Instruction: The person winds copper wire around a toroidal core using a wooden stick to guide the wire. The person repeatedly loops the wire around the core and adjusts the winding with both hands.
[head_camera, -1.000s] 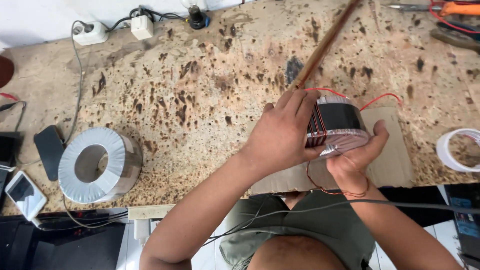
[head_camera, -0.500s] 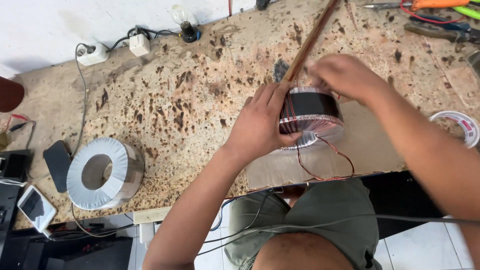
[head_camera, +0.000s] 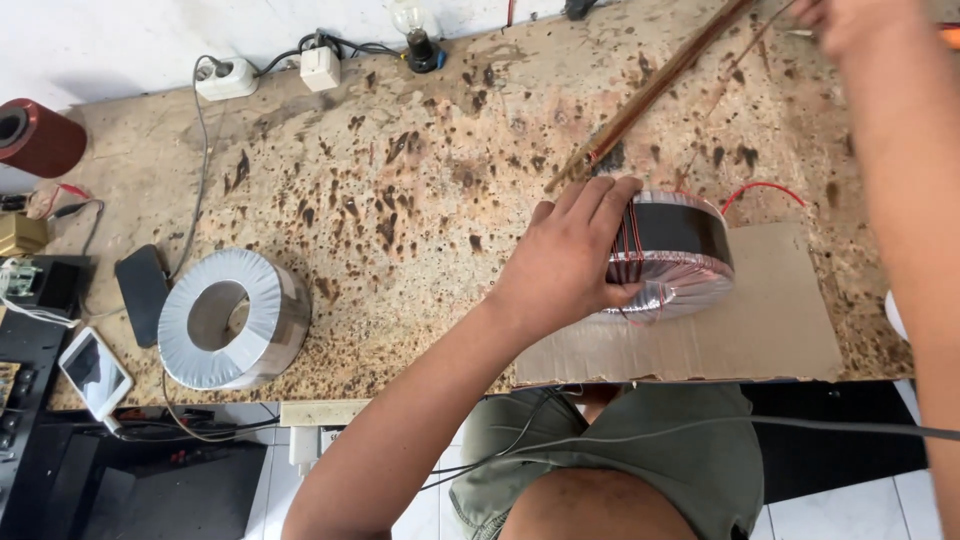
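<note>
A ring-shaped coil (head_camera: 672, 255), dark around its side with copper wire wound over part of it, is held on edge on a sheet of cardboard (head_camera: 760, 330) at the near edge of the bench (head_camera: 420, 190). The left hand (head_camera: 570, 262) is wrapped around the coil's left side, fingers over the top and thumb below. A red wire (head_camera: 765, 188) curls out behind the coil. A thin wooden stick (head_camera: 650, 92) wound with copper wire slants from the coil toward the far right, where the right hand (head_camera: 850, 18) is seen at the frame's top edge; whether it is closed cannot be told. Compared with half a second ago, the right hand has been lifted away from the coil's top and raised far beyond it. To the left a silver taped ring (head_camera: 232, 318) lies flat, with a phone (head_camera: 93, 372) nearby. Farther back, a red spool (head_camera: 40, 138), white sockets (head_camera: 228, 78) and a light bulb (head_camera: 410, 22) are seen.
</note>
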